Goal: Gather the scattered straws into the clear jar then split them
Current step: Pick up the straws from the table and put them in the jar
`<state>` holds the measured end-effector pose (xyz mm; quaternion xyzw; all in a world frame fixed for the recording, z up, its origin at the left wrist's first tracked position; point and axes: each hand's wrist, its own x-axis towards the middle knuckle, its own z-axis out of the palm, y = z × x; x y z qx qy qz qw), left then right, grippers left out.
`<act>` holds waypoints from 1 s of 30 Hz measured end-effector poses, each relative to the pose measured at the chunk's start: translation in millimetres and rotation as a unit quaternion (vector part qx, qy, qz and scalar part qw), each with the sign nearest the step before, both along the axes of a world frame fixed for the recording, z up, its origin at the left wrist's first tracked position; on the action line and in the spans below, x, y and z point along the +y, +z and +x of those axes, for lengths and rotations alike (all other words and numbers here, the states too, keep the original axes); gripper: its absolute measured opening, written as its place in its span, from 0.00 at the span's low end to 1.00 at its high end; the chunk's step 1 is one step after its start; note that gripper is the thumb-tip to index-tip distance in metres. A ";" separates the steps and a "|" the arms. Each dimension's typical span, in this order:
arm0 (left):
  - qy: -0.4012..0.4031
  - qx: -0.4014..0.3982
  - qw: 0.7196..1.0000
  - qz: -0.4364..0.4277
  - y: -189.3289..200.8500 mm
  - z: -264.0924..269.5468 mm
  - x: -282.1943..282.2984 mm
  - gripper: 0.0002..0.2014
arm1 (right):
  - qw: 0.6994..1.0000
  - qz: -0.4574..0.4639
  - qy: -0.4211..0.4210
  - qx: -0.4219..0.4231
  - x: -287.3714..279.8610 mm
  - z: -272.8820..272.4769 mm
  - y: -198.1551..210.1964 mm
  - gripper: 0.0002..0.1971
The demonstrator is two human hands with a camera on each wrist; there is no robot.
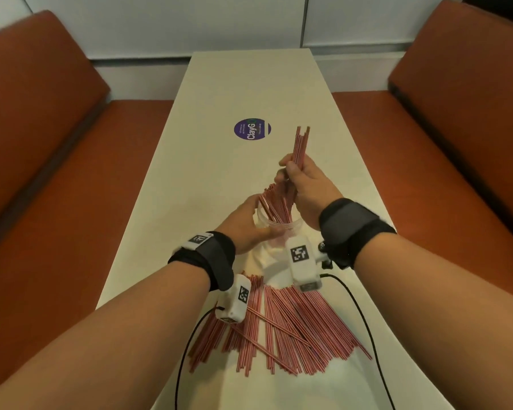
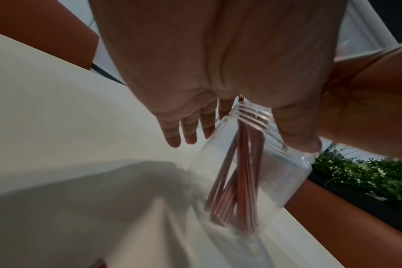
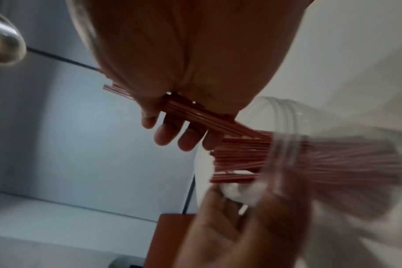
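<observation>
Pale tabletop (image 1: 208,184): clear jar (image 1: 274,232) standing at centre; fanned loose straws (image 1: 282,318) at 6 o'clock; round purple sticker (image 1: 252,129) at 12 o'clock.

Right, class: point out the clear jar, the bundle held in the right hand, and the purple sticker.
clear jar (image 2: 287,174), left wrist view, on its side wall.
bundle (image 1: 300,146), head view, on the straws above the fist.
purple sticker (image 1: 251,130), head view, on its middle.
</observation>
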<state>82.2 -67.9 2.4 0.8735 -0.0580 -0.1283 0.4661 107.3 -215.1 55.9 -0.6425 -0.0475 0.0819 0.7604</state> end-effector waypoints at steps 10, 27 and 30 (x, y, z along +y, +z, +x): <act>-0.009 0.024 0.999 0.046 -4.7 3.6 10.2 0.44 | 0.986 -0.150 -0.053 -0.039 4.8 2.5 -4.2 0.07; -0.376 -0.131 0.796 0.455 1.4 -123.4 -4.1 0.30 | 0.754 -0.648 0.105 0.036 -80.7 -117.5 -74.6 0.26; -0.386 -0.160 0.782 0.463 1.2 -126.3 -8.2 0.20 | 0.759 -0.640 0.112 0.038 -79.5 -132.5 -82.4 0.26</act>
